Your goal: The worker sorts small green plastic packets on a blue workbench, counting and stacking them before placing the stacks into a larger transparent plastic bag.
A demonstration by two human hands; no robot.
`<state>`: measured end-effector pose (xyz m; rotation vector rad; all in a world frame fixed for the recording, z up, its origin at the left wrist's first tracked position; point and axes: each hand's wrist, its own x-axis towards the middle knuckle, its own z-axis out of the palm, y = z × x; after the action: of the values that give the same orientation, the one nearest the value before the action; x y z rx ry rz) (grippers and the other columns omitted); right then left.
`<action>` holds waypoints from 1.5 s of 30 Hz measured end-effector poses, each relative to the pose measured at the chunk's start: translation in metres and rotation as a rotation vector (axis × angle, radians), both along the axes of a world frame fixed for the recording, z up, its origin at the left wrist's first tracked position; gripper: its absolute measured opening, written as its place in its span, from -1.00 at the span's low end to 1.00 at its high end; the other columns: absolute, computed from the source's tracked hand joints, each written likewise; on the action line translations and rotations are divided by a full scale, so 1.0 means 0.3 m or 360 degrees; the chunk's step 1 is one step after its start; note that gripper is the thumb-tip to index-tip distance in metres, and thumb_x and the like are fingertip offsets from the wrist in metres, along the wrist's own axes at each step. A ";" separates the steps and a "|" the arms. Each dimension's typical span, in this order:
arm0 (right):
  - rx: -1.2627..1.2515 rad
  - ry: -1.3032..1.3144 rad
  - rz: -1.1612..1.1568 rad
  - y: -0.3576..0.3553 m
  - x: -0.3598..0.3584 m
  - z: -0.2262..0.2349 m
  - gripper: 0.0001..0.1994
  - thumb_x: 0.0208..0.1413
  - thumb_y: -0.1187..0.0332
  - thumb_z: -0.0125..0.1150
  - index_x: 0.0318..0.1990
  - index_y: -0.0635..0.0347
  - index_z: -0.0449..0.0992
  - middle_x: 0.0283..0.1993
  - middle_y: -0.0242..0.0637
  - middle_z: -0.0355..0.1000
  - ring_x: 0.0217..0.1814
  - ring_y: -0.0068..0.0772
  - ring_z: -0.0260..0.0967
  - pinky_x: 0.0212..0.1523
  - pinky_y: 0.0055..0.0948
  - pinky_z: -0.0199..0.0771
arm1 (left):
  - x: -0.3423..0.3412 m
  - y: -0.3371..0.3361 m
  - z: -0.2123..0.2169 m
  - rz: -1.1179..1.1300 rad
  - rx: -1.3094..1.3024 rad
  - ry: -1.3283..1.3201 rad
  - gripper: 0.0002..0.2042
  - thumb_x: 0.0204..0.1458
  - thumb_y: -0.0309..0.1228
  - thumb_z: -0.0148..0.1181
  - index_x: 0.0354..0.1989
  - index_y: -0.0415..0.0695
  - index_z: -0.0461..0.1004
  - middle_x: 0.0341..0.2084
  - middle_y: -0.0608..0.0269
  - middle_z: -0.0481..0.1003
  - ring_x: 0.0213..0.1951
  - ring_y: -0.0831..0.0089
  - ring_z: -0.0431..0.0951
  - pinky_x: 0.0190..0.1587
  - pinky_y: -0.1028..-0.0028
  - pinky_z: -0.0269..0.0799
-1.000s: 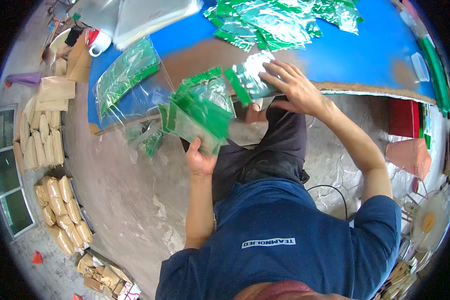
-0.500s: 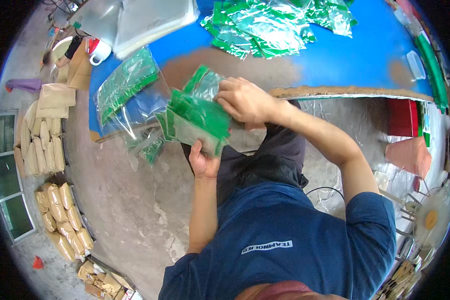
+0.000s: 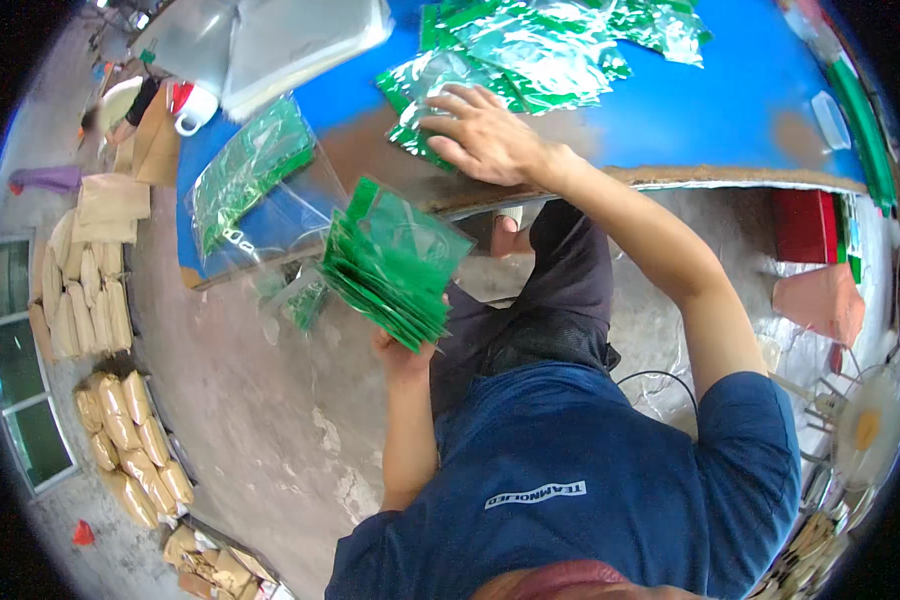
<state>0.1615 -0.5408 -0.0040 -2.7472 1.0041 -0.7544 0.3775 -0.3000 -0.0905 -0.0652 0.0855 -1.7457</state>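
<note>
Bags fanned in the left hand

Clamped by that hand at the near edge, they are held just off the tabletop. The right hand, beside them a half-second ago, has been moved over the pile, fingers spread, so only one hand is left on them. Their long axis is slanted from far left to near right, green edges facing near left.

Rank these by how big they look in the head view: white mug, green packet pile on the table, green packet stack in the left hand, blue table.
Largest to smallest:
Blue table
Green packet pile
Green packet stack in the left hand
White mug
</note>
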 end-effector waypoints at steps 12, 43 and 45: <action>-0.0090 0.0192 -0.0160 0.117 -0.037 0.020 -0.58 0.16 0.17 0.19 0.14 0.10 0.44 0.29 -0.13 0.28 0.37 0.05 0.14 0.32 -0.02 0.15 | -0.066 -0.051 -0.008 0.0005 0.0172 -0.0066 -0.23 -0.20 -0.51 0.37 0.32 -0.12 0.25 0.35 0.06 0.21 0.40 0.02 0.10 0.47 -0.14 -0.29; -0.0294 0.0003 -0.0383 -0.019 0.024 -0.008 -0.86 0.06 0.32 0.24 -0.34 0.19 0.50 -0.23 -0.16 0.40 -0.08 -0.08 0.39 -0.09 -0.14 0.40 | -0.017 -0.046 0.038 0.0133 0.0222 -0.0797 -0.21 -0.13 -0.43 0.36 0.37 -0.10 0.17 0.31 0.08 0.27 0.34 -0.03 0.22 0.34 -0.34 -0.01; -0.0372 -0.0354 -0.0387 0.013 0.039 0.026 -0.89 0.05 0.38 0.22 -0.32 0.21 0.48 -0.22 -0.14 0.39 -0.12 -0.05 0.39 -0.11 -0.13 0.42 | -0.022 -0.056 0.034 0.0136 0.0177 -0.0803 -0.27 -0.06 -0.42 0.30 0.36 -0.11 0.18 0.29 0.10 0.29 0.32 0.00 0.26 0.36 -0.20 0.07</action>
<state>0.1731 -0.5368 0.0038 -2.6717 1.2867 -1.2581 0.3710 -0.3169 -0.0803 0.4456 -0.1872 -1.6221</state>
